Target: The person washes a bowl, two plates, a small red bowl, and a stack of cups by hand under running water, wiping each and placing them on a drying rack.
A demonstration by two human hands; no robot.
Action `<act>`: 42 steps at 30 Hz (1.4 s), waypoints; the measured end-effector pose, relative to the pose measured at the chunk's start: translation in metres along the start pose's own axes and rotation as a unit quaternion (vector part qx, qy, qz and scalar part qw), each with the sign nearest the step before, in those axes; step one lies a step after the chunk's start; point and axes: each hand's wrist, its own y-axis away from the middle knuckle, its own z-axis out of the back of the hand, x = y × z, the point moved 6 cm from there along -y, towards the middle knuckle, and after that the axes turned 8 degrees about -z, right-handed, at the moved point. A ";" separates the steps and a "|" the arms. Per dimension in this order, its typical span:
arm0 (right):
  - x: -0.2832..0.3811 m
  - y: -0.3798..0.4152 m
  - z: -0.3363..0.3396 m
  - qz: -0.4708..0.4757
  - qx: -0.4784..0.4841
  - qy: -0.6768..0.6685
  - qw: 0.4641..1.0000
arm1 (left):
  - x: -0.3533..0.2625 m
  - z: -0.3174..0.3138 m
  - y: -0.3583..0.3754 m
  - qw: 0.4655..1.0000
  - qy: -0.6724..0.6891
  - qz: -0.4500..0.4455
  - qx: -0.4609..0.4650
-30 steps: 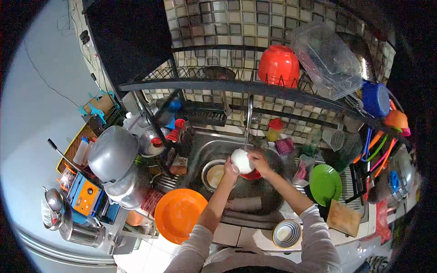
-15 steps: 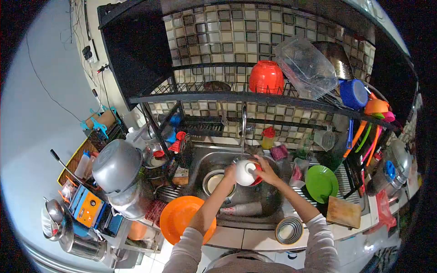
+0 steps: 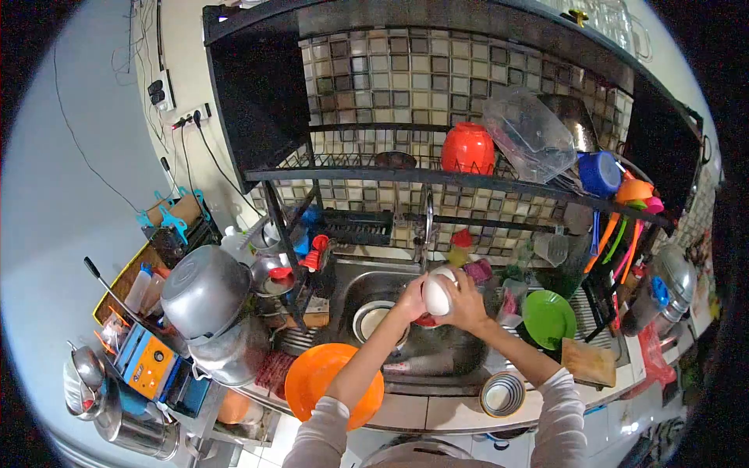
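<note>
A white bowl (image 3: 438,298) is held between my two hands over the sink, its rounded outside showing. The fingers of my left hand (image 3: 412,300) close on its left side. My right hand (image 3: 468,304) wraps round its right side. Just below the hands, part of a red item (image 3: 426,320) shows in the sink (image 3: 363,279); its kind is hidden. A metal bowl (image 3: 360,318) with something pale inside sits in the sink left of my hands. Behind the bowl rises the curved faucet (image 3: 428,222).
An orange basin (image 3: 312,382) stands at the counter's front left, near my left forearm. Stacked bowls (image 3: 502,394) lie at the front right. A green plate (image 3: 549,320) and wooden board (image 3: 588,362) are further right. Overhead runs a black dish rack (image 3: 460,178).
Both hands have lifted the white bowl slightly up and right, away from under the faucet, and turned it. My view has tilted and shifted a little.
</note>
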 end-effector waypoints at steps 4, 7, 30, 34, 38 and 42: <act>0.016 -0.006 0.035 0.029 -0.045 0.050 0.997 | -0.025 -0.040 0.026 0.997 0.047 0.031 -0.049; 0.044 -0.013 0.064 0.094 -0.083 0.081 0.989 | -0.007 0.015 0.021 0.985 -0.090 0.001 -0.146; 0.172 -0.226 0.192 0.090 -0.267 0.164 0.946 | 0.019 0.076 0.119 0.966 -0.129 0.114 -0.194; 0.132 -0.252 0.161 0.019 -0.161 0.234 0.959 | 0.027 0.075 0.121 0.972 -0.108 0.122 -0.168; 0.100 -0.271 0.140 -0.019 -0.049 0.245 0.968 | 0.029 0.072 0.119 0.978 -0.111 0.119 -0.130; 0.083 -0.297 0.119 0.052 0.071 0.207 0.974 | 0.032 0.074 0.115 0.969 -0.127 0.139 -0.161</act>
